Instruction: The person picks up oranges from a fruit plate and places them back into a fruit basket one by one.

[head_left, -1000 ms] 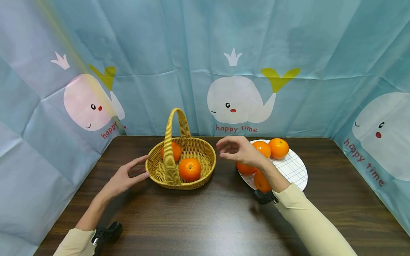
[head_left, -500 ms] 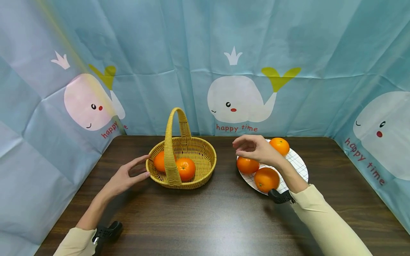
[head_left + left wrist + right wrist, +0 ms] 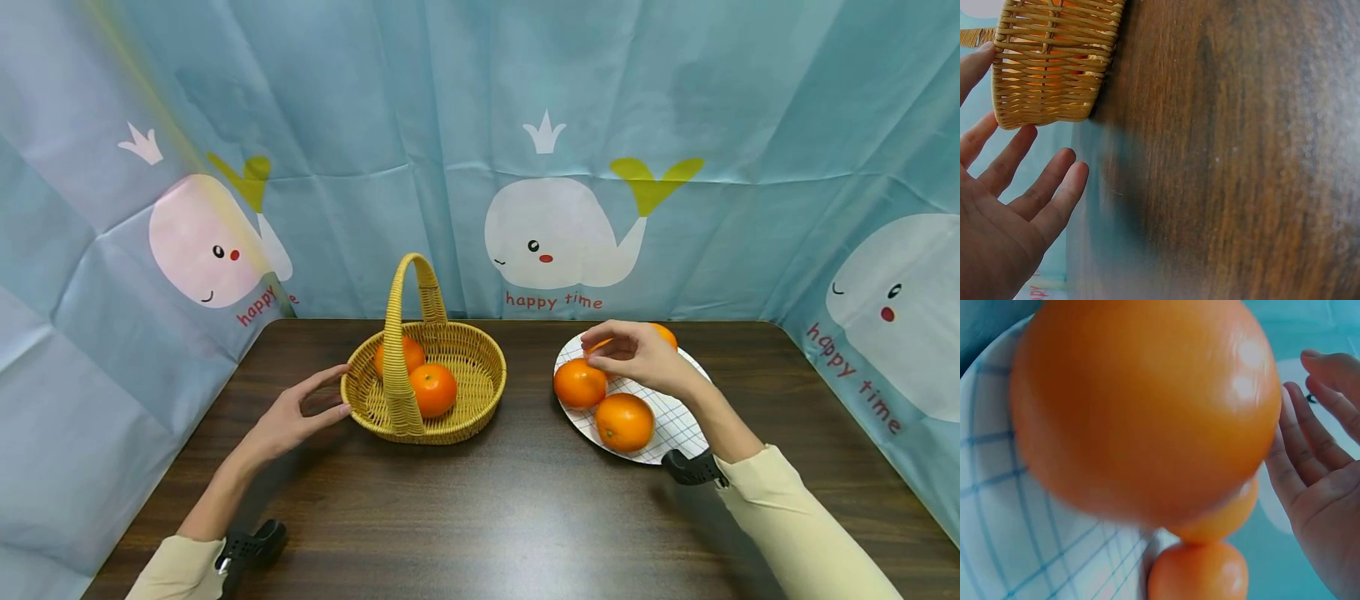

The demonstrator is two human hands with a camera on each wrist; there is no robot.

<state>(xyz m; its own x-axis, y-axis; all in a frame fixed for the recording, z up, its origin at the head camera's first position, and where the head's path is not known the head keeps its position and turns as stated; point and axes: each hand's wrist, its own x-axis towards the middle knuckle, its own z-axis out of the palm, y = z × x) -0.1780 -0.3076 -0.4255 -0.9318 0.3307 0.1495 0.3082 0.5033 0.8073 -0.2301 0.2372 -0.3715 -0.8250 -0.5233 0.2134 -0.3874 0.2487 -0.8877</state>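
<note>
My left hand point(image 3: 288, 421) is at the left end of a yellow wicker basket point(image 3: 480, 392), thumb and fingertips touching its rim with the other fingers spread, as the left wrist view shows. Inside the basket, one orange point(image 3: 432, 391) sits right of the handle point(image 3: 396, 333) and another point(image 3: 411, 355) is partly behind it. My right hand point(image 3: 648, 358), fingers loosely bent and holding nothing, hovers over the oranges on a white plate point(image 3: 678, 425) with blue grid lines. Two of them, a left orange point(image 3: 580, 384) and a front orange point(image 3: 625, 422), show fully; those at the back are partly hidden by the hand.
The dark wooden table point(image 3: 450, 517) runs back to a light blue curtain point(image 3: 360, 208) printed with whales. Between basket and plate lies a strip of tabletop. Each wrist wears a black strap point(image 3: 690, 467).
My right hand has moved right, from beside the basket to over the plate. The oranges in the basket have rolled and shifted. My left hand has stayed at the rim.
</note>
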